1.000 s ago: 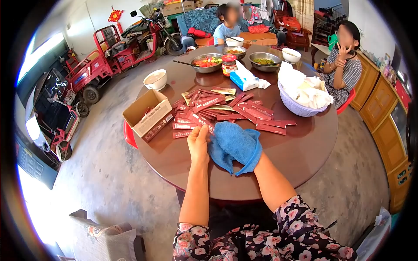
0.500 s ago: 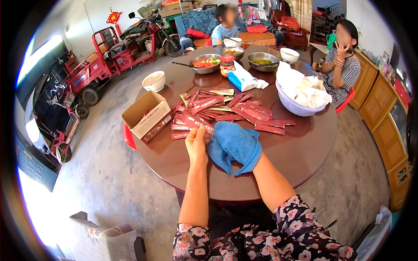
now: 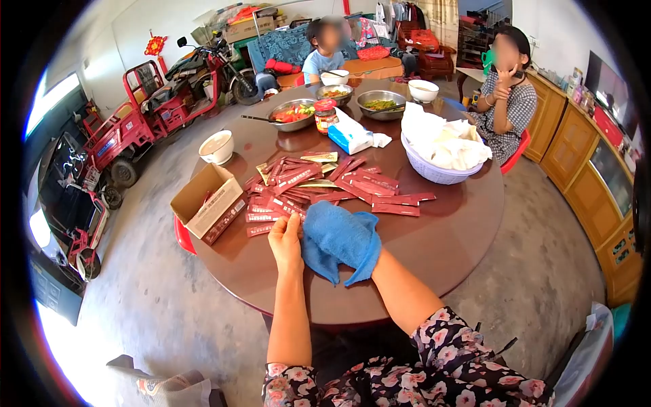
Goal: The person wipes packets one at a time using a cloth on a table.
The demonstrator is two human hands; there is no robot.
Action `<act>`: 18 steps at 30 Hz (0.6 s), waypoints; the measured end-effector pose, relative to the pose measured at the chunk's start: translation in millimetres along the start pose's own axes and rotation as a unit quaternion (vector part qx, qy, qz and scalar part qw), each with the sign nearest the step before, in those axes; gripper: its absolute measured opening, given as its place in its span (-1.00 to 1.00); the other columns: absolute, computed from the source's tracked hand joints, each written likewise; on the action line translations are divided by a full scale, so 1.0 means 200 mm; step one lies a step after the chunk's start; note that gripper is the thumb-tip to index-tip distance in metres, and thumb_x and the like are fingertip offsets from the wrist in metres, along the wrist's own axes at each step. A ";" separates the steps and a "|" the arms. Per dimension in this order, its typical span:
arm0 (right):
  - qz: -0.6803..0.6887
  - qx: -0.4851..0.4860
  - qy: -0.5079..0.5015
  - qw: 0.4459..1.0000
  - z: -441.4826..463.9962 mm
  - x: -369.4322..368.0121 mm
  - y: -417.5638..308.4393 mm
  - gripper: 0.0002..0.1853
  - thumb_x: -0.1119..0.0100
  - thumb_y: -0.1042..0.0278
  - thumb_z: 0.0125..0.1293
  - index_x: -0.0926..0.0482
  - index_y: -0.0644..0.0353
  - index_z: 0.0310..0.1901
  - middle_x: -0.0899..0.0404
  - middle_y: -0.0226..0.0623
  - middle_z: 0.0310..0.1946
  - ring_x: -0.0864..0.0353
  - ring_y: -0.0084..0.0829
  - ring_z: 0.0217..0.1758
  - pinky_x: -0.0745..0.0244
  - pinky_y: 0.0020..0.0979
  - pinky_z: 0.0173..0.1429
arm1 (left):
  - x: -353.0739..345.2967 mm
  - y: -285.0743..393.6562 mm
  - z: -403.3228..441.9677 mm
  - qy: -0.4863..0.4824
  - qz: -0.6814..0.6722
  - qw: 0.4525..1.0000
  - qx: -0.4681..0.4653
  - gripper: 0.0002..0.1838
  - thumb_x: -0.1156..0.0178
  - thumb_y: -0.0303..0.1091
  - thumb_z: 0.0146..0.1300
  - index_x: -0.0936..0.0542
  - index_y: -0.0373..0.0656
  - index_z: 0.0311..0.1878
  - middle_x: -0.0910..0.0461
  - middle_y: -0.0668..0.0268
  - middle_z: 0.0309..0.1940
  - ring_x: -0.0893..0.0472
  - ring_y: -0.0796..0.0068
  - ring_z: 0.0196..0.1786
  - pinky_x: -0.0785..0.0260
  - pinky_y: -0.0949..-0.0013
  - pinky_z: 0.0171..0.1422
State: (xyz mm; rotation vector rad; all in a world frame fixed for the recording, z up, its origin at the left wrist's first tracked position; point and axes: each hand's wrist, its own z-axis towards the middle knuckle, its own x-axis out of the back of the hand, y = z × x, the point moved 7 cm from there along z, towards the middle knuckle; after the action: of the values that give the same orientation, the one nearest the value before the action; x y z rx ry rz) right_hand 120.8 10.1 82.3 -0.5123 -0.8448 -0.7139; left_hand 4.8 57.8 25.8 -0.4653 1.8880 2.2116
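While your right hand lies hidden beneath a soft blue terry cloth [image 3: 342, 241], you cannot tell whether its fingers are spread or gathered; only the bare right forearm [image 3: 407, 288] shows. Your left hand [image 3: 287, 245] is at the cloth's left edge, its fingers drawn narrow; whether they grip a sachet, you cannot tell. Slim, dark-red, printed sachets [image 3: 299, 178] lie in a loose pile just beyond your hands, on the round, glossy brown worktop [image 3: 434, 244]. Left of the pile stands an open, rectangular cardboard box [image 3: 218, 214]; to its right, a round lavender basket [image 3: 441, 174] heaped with crumpled white material [image 3: 447, 146]. The step in hand appears to be close work at the cloth's edge. Done well, it likely calls for a light pinch, the cloth snug over the covered fingers, and both wrists clear of the pile.
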 end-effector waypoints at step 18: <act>0.001 0.030 0.030 0.999 -0.01 -0.04 0.01 -0.87 -0.15 0.34 -0.02 -0.52 0.20 -0.59 -0.51 -0.17 -0.45 -0.49 -0.14 -0.33 -0.40 -0.28 -0.22 | 0.04 -0.07 0.03 -0.006 0.010 1.000 -0.017 -0.72 -0.20 -0.31 0.31 -0.46 0.00 -0.55 -0.40 0.56 -0.62 -0.30 0.77 -0.57 -0.11 0.64 -0.45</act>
State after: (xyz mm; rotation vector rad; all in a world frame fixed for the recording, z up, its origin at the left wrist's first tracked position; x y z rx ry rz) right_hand 119.5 13.0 74.9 -0.4363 -0.8062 -0.6962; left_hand 1.9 66.3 11.8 -0.4388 1.8594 2.2588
